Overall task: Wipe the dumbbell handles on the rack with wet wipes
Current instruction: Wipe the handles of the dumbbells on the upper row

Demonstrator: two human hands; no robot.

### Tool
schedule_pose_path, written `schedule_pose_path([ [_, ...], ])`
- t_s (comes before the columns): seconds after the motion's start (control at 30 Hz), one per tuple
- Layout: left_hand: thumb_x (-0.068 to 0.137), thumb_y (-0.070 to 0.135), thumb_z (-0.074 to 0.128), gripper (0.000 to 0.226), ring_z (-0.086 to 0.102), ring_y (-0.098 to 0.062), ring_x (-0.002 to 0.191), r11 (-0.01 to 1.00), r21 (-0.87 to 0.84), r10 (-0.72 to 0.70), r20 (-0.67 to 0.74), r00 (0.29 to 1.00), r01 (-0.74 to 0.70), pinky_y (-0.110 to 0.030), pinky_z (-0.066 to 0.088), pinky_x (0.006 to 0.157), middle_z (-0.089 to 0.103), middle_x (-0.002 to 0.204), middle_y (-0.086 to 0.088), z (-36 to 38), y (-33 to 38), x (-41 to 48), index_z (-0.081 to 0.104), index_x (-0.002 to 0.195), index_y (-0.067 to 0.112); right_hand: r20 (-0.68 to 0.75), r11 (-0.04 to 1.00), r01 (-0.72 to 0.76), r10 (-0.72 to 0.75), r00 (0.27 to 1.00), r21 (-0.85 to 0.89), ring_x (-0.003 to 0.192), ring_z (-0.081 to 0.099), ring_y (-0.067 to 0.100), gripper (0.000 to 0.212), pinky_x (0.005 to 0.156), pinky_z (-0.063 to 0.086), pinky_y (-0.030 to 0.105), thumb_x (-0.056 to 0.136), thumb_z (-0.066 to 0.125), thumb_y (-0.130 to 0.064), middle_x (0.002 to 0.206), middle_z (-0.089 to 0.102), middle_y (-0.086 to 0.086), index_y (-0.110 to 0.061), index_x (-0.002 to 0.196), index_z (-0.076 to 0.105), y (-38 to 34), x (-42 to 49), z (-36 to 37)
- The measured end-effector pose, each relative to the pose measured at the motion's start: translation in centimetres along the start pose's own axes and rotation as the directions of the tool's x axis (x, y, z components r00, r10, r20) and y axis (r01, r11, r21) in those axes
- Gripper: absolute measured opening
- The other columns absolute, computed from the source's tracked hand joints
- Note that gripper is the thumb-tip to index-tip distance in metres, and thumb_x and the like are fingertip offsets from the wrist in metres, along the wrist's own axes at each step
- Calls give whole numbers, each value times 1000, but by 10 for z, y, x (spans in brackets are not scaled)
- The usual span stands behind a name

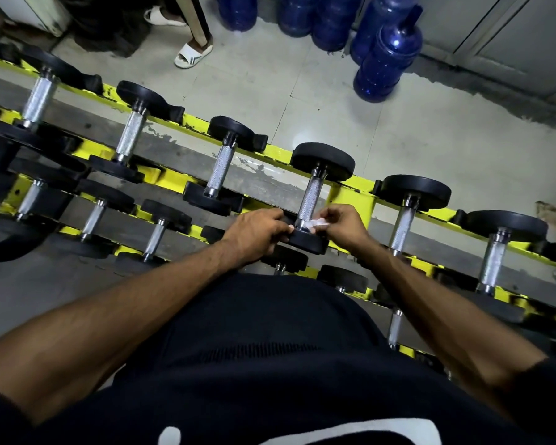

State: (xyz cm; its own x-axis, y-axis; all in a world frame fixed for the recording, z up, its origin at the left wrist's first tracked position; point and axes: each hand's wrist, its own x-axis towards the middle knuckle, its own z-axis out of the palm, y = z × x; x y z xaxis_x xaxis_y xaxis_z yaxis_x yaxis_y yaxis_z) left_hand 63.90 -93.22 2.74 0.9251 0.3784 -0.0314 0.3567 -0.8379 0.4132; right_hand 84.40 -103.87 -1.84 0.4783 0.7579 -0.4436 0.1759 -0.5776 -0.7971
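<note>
A yellow rack [280, 152] holds several black dumbbells with knurled silver handles, on an upper row and lower rows. My right hand [344, 224] pinches a small white wet wipe [315, 223] against the near end of one handle [310, 200] in the middle of the upper row. My left hand [257, 234] grips the near black head [307, 242] of that same dumbbell. Its far head [323, 160] rests on the back rail.
Neighbouring dumbbells [220, 168] [403, 224] lie close on both sides. Several blue water jugs [387, 59] stand on the tiled floor beyond the rack. Another person's feet in white sandals [193, 54] stand at the top. My dark shirt [270, 364] hides the lower rows.
</note>
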Motion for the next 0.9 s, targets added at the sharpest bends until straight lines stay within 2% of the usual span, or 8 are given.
schedule_pose_path([
  [0.1,81,21,82,22,60,-20,74,1000,-13,0,9,1000,0,-24,29,57,57,83,1,1,-1,0,77,102,22,25,909,314,-320,947,-275,74,69,15,16,69,58,34,73,82,0,82,73,3,-7,86,77,-5,3,1],
  [0.2,80,18,83,20,61,-21,72,1000,-16,3,5,1000,-3,-23,31,56,57,81,1,2,-1,0,78,99,21,-15,736,460,-537,843,-497,77,58,13,16,66,50,29,80,75,-1,91,65,4,-7,95,77,-21,12,-1],
  [0.43,84,22,79,20,61,-21,77,1000,-12,-3,-22,1000,3,-24,33,58,58,86,2,4,-1,0,77,105,25,-331,868,192,-367,869,-458,80,50,8,18,70,40,22,93,57,-20,91,55,-9,-12,102,70,-37,27,14],
  [0.5,85,22,78,22,61,-20,79,1000,-18,-6,-24,1000,5,-24,34,60,59,87,2,4,-1,-1,76,107,24,-510,961,41,-182,841,-274,83,58,17,17,73,45,25,90,64,-12,98,68,3,-9,102,76,-34,27,20],
  [0.57,87,23,76,23,61,-20,82,1000,-28,-10,-23,1000,9,-25,36,61,59,90,2,4,-2,-1,76,110,25,-630,988,-121,158,760,100,84,68,23,16,79,55,31,85,70,-8,96,75,10,-7,99,77,-37,33,22],
  [0.67,92,28,71,23,61,-19,89,1000,-23,0,-8,1000,0,-26,38,64,59,96,2,4,-1,0,73,115,26,-372,640,-146,600,708,754,54,61,19,17,60,60,35,79,71,6,75,70,11,-8,89,70,-53,51,19],
  [0.77,95,31,66,22,60,-20,90,1000,-13,5,-2,1000,-6,-26,37,64,58,97,3,4,0,0,72,116,27,-217,516,-232,666,713,825,56,62,19,20,48,57,36,84,59,8,81,68,13,-3,100,63,-48,77,11],
  [0.9,96,32,66,22,59,-19,87,1000,-3,15,1,1000,-15,-26,37,62,56,96,3,2,0,-2,71,116,27,-43,432,-295,620,783,852,75,60,20,20,78,53,38,97,42,0,87,62,10,-5,90,60,-49,75,6],
])
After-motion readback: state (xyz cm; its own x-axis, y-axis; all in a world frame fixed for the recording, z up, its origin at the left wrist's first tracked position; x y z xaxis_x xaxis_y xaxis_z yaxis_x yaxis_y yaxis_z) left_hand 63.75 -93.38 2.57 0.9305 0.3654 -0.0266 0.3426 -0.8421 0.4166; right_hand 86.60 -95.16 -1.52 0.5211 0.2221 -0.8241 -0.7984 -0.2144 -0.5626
